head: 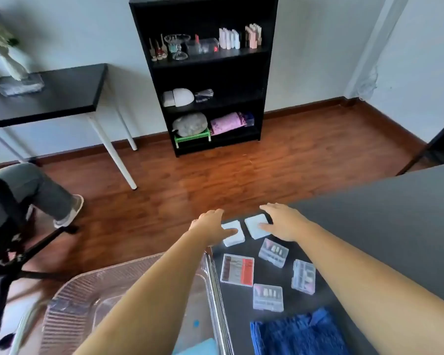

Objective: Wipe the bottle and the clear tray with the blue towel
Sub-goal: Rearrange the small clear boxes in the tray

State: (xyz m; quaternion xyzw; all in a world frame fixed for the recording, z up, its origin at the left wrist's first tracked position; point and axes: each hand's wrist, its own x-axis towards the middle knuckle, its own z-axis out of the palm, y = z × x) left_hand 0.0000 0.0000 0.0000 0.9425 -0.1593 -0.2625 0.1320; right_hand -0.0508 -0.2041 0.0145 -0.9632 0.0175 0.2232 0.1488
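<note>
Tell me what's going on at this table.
A person reaches across the dark table with both arms. The left hand rests on one small white box and the right hand on the white box beside it, near the table's far corner. The blue towel lies untouched at the near edge, with small clear cases in between. The clear tray sits left of the table, under the left forearm. No bottle is in view.

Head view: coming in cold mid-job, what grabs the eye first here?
Both arms stretch to the far corner of the dark table, the left hand resting on one small white square case, the right hand on its twin. The blue towel lies untouched at the near edge, and the clear ribbed plastic tray sits left of the table.
</note>
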